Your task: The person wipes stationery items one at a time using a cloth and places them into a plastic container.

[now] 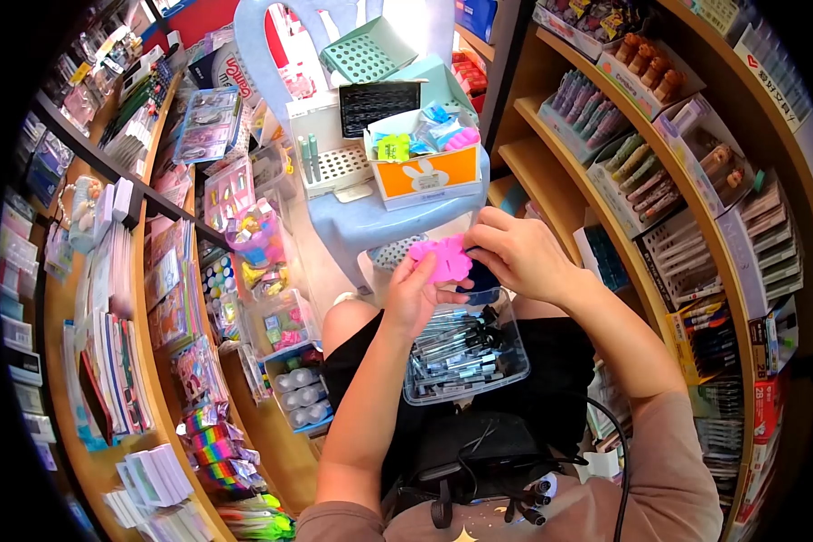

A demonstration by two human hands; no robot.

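A bright pink flower-shaped piece (449, 260) is held up between my hands, above the lap. My left hand (414, 294) grips its left side with thumb and fingers. At its upper right edge, my right hand (519, 253) has its fingertips pinched together; whether they hold the pink piece or something small is hidden. Just below the hands, a clear plastic tub (468, 390) full of pens rests on the lap. Beyond them, an orange and white box (429, 178) with small wrapped items stands on a blue chair (352, 217).
Shelves of pens (596, 172) curve along the right. On the left are shelves of notebooks (117, 361) and plastic bins (285, 321). Green perforated baskets (368, 51) sit on the chair. A black bag (470, 452) with a cable lies against the waist.
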